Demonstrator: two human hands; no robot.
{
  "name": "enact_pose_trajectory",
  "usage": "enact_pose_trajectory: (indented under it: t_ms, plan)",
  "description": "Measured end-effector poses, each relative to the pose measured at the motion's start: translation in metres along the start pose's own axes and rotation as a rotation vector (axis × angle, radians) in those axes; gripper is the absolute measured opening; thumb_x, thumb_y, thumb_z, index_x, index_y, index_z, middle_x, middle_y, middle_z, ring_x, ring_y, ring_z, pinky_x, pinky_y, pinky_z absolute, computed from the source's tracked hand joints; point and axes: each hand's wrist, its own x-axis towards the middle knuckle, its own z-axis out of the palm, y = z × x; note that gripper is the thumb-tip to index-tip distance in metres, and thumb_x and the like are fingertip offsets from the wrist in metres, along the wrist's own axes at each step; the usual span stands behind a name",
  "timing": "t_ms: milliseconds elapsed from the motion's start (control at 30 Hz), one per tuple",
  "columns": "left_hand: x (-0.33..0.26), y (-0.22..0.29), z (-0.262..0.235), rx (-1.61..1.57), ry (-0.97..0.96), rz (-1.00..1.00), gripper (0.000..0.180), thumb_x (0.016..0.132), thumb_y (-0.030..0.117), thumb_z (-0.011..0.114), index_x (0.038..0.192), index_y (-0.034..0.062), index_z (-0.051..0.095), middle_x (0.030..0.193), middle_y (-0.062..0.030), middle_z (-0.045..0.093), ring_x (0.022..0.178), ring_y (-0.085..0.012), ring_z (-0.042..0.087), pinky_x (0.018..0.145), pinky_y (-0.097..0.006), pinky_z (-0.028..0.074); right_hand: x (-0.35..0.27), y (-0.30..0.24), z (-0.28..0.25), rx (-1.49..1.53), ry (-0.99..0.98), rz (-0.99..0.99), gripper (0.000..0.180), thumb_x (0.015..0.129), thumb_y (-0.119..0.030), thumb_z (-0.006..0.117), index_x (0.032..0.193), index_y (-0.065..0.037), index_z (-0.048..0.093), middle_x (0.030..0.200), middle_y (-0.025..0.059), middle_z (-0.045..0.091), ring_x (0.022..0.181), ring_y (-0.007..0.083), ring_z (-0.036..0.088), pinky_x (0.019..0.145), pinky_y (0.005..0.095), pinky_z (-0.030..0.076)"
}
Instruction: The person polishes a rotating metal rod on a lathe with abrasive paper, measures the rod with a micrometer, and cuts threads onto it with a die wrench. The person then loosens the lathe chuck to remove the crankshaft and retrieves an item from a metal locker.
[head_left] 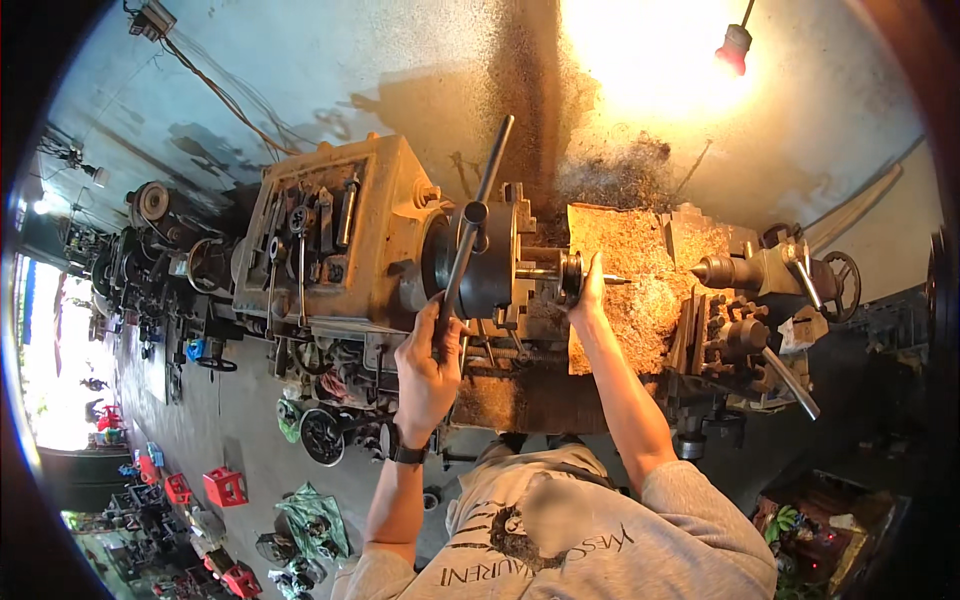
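Observation:
My left hand [428, 358] is wrapped round the lower end of a long T-handled chuck key [491, 168]. The key stands at the dark lathe chuck [487, 268], its bar slanting up and away from me. Out of the chuck's right side a metal shaft [538, 271] extends, with a round collar near its free part. My right hand [591, 291] is closed round that shaft at the collar; its fingers are partly hidden behind it. The shaft's thin tip [618, 280] points right, toward the tailstock centre [708, 270], with a gap between them.
Wrenches [302, 245] and other tools lie on the headstock [385, 215]. A chip-strewn sheet [630, 310] covers the bed behind my right hand. The tool post [735, 338] with its long lever stands at right. A lit bulb [735, 50] hangs above. Red stools [224, 487] stand on the floor.

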Motion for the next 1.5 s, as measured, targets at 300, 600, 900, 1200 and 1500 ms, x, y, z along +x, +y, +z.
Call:
enact_pose_trajectory:
  t_ms: [300,600,900,1200,1500]
  plan:
    - [0.001,-0.012,-0.009,-0.052,-0.113,-0.026,0.034,0.089,0.002,0.054,0.123,0.0017,0.048,0.076,-0.0110,0.063,0.065,-0.0200,0.062,0.060,-0.030,0.049,-0.016,0.000,0.055,0.036,0.018,0.005,0.072,0.090,-0.065,0.034,0.127,-0.004,0.047,0.103,0.0137,0.063,0.083,0.0254,0.065,0.070,0.0383,0.054]
    - [0.004,-0.016,-0.013,-0.086,-0.141,-0.045,0.033,0.089,0.004,0.054,0.121,-0.0012,0.048,0.079,-0.0124,0.064,0.066,-0.0226,0.063,0.060,-0.031,0.049,-0.029,-0.002,0.076,-0.008,0.052,0.069,0.068,0.092,-0.060,0.033,0.125,-0.004,0.051,0.112,0.0143,0.062,0.096,0.0252,0.063,0.086,0.0400,0.050]
    - [0.004,-0.026,-0.014,-0.106,-0.140,-0.003,0.030,0.089,0.002,0.053,0.119,-0.0012,0.051,0.081,-0.0125,0.065,0.070,-0.0237,0.065,0.062,-0.032,0.051,-0.015,0.011,0.078,0.106,-0.005,0.005,0.064,0.091,-0.058,0.037,0.117,-0.003,0.055,0.105,0.0142,0.064,0.088,0.0258,0.065,0.081,0.0419,0.053]
    - [0.001,-0.011,0.003,-0.381,0.071,-0.004,0.022,0.094,0.010,0.052,0.115,0.0020,0.052,0.084,-0.0074,0.064,0.066,-0.0108,0.059,0.059,-0.026,0.050,0.035,0.041,0.043,-0.072,-0.133,0.033,0.069,0.084,-0.057,0.054,0.126,-0.003,0.052,0.120,0.0127,0.057,0.105,0.0235,0.056,0.092,0.0391,0.044]
    - [0.048,-0.023,-0.004,-1.171,0.364,-0.274,0.039,0.098,0.032,0.044,0.123,0.0021,0.049,0.107,-0.0103,0.060,0.100,-0.0190,0.057,0.090,-0.037,0.048,-0.012,0.036,0.072,-0.042,-0.128,-0.014,0.058,0.086,-0.054,0.055,0.113,-0.002,0.061,0.108,0.0089,0.063,0.095,0.0190,0.059,0.086,0.0349,0.046]
